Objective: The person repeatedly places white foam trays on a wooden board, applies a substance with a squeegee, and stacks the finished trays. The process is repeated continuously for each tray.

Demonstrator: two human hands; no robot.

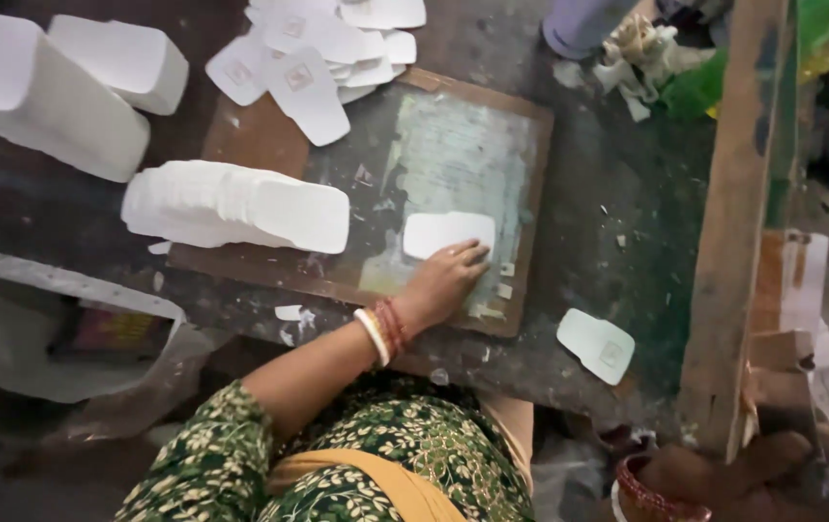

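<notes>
Near right, the right hand point(716, 472) is low down; I cannot tell its grip. The left hand point(445, 280) lies flat, fingers spread, on a white card point(441, 232) on the brown board point(260, 145). Pressing evenly should stop sliding. Card stacks point(231, 205) sit farther left.

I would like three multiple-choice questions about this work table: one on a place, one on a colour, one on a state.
1. Where does the left hand rest?
A. on a white card piece on the brown board
B. on top of a tall stack
C. on the wooden post

2. The bangles on that wrist are:
A. blue
B. white and red
C. black

3. The left hand's fingers are:
A. closed in a fist
B. pinching a tool
C. laid flat

Answers:
1. A, the fingertips lie on the piece.
2. B, both colours show at the wrist.
3. C, the fingers stretch out on the card.
</notes>
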